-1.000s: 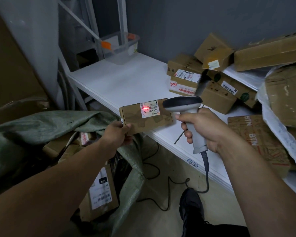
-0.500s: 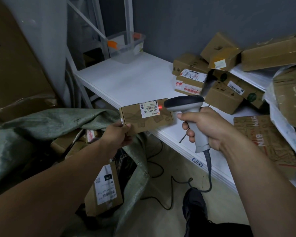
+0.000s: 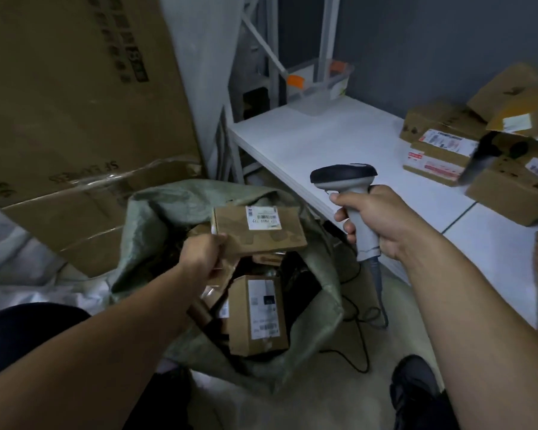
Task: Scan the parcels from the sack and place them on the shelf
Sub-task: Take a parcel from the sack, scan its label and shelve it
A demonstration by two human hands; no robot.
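Observation:
My left hand [image 3: 204, 254] grips the left edge of a flat brown parcel [image 3: 263, 235] with a white barcode label, holding it over the open green sack [image 3: 156, 218]. More parcels lie inside the sack, among them a labelled box [image 3: 257, 315]. My right hand [image 3: 376, 221] holds the grey barcode scanner [image 3: 348, 187] by its handle, to the right of the parcel and in front of the white shelf [image 3: 323, 144]. No red light shows on the label. Several scanned parcels [image 3: 441, 150] are piled at the shelf's far right.
A large cardboard box [image 3: 75, 103] leans at the left behind the sack. A clear plastic tub [image 3: 320, 85] stands at the shelf's back corner by the metal uprights. The scanner cable [image 3: 361, 321] trails across the floor. My shoe [image 3: 413, 389] is at the bottom right.
The view has swung left and down toward the sack. The red scan light on the label is gone, and the scanner has drawn away from the parcel.

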